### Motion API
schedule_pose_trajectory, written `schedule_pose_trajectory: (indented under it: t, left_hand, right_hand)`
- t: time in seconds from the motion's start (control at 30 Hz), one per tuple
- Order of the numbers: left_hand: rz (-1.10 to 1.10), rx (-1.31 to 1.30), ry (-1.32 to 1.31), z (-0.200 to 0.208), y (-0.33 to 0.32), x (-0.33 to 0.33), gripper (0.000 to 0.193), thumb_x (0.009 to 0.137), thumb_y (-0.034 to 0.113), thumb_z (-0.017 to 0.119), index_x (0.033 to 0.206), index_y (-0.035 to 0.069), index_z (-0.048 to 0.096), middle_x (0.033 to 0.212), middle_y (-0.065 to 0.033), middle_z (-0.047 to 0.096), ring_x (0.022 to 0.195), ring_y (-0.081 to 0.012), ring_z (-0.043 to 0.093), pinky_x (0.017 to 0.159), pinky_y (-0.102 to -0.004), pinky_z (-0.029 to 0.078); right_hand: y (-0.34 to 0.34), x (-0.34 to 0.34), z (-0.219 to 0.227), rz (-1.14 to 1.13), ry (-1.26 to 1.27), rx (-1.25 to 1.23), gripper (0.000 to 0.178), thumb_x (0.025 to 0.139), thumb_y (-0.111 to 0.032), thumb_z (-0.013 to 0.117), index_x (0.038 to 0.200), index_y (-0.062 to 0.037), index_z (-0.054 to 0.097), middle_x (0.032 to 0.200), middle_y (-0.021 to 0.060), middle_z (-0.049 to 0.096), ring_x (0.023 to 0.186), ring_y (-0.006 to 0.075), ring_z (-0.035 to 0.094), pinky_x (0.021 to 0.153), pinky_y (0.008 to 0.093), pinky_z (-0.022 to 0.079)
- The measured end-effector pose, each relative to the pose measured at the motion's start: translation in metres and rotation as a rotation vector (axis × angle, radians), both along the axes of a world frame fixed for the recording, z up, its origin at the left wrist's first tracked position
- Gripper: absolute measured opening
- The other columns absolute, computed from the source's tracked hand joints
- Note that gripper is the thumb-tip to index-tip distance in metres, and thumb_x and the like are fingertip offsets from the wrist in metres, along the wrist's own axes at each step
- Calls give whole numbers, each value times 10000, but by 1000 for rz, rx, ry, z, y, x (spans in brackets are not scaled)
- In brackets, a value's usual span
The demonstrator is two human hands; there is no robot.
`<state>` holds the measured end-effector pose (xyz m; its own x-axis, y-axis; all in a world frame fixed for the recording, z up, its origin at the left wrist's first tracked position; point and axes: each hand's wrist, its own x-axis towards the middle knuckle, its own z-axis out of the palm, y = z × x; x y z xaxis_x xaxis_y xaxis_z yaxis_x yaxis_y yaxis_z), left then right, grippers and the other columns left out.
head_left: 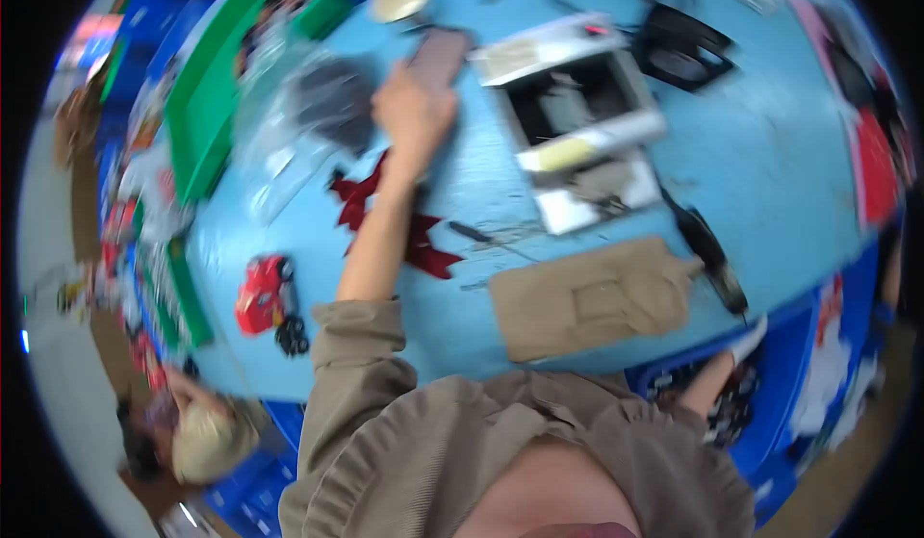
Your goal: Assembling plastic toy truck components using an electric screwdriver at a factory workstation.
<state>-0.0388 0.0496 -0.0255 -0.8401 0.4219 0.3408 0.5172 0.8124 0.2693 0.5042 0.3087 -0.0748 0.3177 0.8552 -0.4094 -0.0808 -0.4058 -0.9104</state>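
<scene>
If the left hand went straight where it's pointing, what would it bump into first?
Probably the phone. The left hand points right at it, and its fingers seem to be at the near end, though blur hides whether they touch.

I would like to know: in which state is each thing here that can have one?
White box: open, things inside.
Phone: touched by the left hand; screen state unclear.
Clear plastic bag: crumpled; open or closed unclear.
Brown cloth item: lying flat.
Black-handled tool: lying, not held.
Red toy car: not held; blurred.
Blue bin: open-topped, dark parts inside.
</scene>
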Motion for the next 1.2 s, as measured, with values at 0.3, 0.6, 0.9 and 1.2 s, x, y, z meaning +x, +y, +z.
schedule_pose_trajectory:
  t: [0.3,0.6,0.9,1.2]
  left_hand:
    - [364,-54,60,-30,-4,-24,329,901,260,398,1219,185,438,892,-141,637,803,-351,621,658,-475,491]
    - [324,-261,-237,2,8,-11,734,711,436,653,1302,161,315,1168,-210,508,1107,-376,468,863,-503,418]
    - [-50,192,314,65,-137,129,479,702,195,690,1106,17,502,1173,-196,462,1127,-350,403,967,-425,302]
    - [539,135,209,21,-341,303,325,727,69,625,1028,15,517,1158,-187,439,1105,-360,380,953,-431,300]
  right_hand:
    - [5,-2,-14,-61,-214,7,479,740,-392,659,1021,-4,641,972,106,620,878,174,549,804,301,418]
    - [16,17,-36,-136,-262,98,536,656,-480,692,899,-4,660,818,104,625,726,201,550,691,351,439]
    - [-8,-9,16,-53,56,-97,458,749,-329,655,970,71,621,968,131,611,789,239,573,733,389,493]
    - [2,19,-13,73,-162,48,669,711,-432,662,1112,88,537,1109,218,551,934,315,546,830,419,455]
